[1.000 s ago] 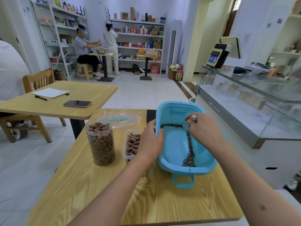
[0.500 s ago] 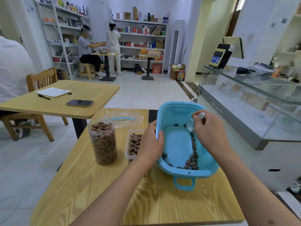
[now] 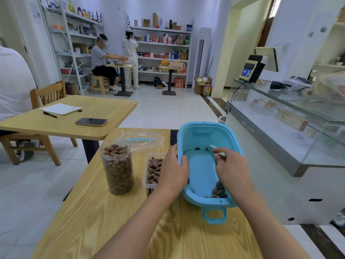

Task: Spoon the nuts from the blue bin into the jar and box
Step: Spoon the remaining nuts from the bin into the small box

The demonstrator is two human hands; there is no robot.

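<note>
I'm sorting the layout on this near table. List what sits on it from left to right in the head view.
Jar → box → left hand → bin with right hand inside it. The clear lid behind spans jar and box, so I leave it out.

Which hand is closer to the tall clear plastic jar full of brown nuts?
Left. The left hand grips the blue plastic bin's near-left rim, closer to the clear plastic jar of nuts. The right hand holds a white spoon inside the bin, farther away.
</note>
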